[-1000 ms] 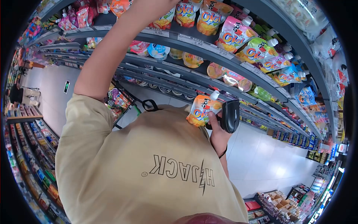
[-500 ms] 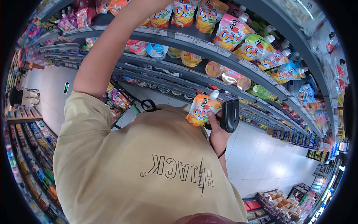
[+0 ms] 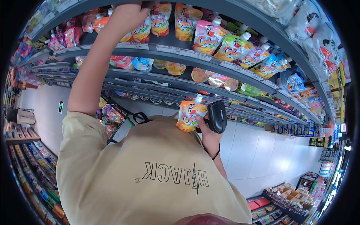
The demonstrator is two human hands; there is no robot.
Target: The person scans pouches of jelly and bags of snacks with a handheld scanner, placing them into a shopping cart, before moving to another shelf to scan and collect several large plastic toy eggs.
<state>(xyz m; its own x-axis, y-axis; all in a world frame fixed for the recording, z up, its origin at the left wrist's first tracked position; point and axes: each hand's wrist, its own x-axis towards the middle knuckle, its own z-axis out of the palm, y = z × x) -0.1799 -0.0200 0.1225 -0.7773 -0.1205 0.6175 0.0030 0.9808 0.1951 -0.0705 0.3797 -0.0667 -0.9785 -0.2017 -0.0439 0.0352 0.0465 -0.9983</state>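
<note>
My right hand [image 3: 210, 135] is closed around a black handheld barcode scanner [image 3: 217, 117] and an orange Cici jelly drink pouch [image 3: 189, 114] with a white spout cap, in front of my chest. My left arm stretches up to the shelf. There my left hand [image 3: 129, 17] is at the tops of a row of pouches, fingers bent and partly hidden under the shelf above. Just below those fingers stands an orange-and-yellow pouch [image 3: 141, 32]. Farther right in the row are another orange pouch [image 3: 185, 23], a pink pouch [image 3: 208, 37] and a green pouch [image 3: 232, 47].
Price labels line the shelf edge [image 3: 180, 51]. Jelly cups [image 3: 176, 68] sit on the shelf below. A cart with colourful packets [image 3: 114, 108] stands at my left. Bagged goods [image 3: 322, 45] hang at the upper right. Pale floor tiles [image 3: 255, 150] run along the aisle.
The view has shifted, so the shelf row appears lower and farther left. My left hand now shows at the pouches. My right hand still holds the scanner and pouch.
</note>
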